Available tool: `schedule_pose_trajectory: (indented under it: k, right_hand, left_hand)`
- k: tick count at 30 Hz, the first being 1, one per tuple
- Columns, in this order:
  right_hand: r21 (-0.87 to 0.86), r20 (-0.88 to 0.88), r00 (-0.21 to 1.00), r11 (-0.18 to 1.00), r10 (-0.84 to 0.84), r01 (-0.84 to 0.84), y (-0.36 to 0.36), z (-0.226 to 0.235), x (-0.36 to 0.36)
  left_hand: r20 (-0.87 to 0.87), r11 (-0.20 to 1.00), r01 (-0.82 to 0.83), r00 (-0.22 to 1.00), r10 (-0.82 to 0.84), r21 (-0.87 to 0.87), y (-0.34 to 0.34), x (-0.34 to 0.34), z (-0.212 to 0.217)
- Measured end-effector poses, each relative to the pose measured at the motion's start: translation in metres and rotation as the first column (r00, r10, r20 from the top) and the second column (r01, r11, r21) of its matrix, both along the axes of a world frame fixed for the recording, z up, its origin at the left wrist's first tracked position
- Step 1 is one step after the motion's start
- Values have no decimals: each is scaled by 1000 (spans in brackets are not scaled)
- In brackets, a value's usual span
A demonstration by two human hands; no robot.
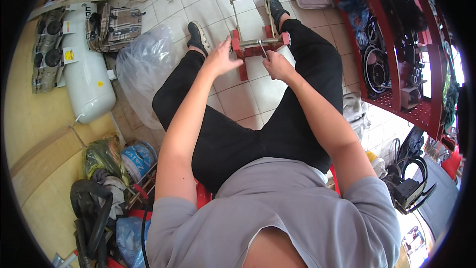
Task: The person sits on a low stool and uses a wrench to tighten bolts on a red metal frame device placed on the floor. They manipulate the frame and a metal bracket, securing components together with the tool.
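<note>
A red metal stand (244,52) with a pale tan frame rising from it is sitting on the white tiled floor (233,97) between the person's feet; the left hand (219,58) is gripping its left red end. The right hand (277,65) is closing around a slim silver wrench (261,47) pressed to the stand's crossbar.

Wrench (261,47) tip hidden — shelf (396,69) clutter blurred

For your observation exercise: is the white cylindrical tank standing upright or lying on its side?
Lying on its side: the white tank stretches lengthwise across the floor, beside the clear plastic bag.
</note>
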State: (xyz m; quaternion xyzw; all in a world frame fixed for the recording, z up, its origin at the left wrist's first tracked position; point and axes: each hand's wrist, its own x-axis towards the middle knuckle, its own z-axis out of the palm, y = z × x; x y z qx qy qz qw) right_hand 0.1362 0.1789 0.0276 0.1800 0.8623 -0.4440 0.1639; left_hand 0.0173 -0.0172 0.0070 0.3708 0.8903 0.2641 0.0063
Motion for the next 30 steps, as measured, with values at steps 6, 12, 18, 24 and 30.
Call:
schedule_pose_trajectory:
  k: [6, 12, 18, 24, 30]
  right_hand:
    - [6, 19, 999, 999, -36, 36, 7, -3, 3]
    - [4, -6, 1000, 1000, 9, -9, 8, -4, 2]
    - [-11, -28, 1000, 1000, 11, -12, 2, 0, 0]
    - [33, -10, 1000, 999, -4, 4, 8, -6, 1]
    - [37, -8, 1000, 999, 5, -5, 7, -7, 3]
  left_hand:
    - [722, 794, 392, 687, 83, -465, 2, 27, 83]
    - [718, 961, -242, 645, 262, -132, -2, -16, 16]
    - [753, 884, -397, 495, 434, -249, 23, -29, -18]
    - [893, 497, -788, 447, 54, 364, 8, -32, -12]
    - [812, 757, -576, 574, 105, 309, 20, -24, -17]
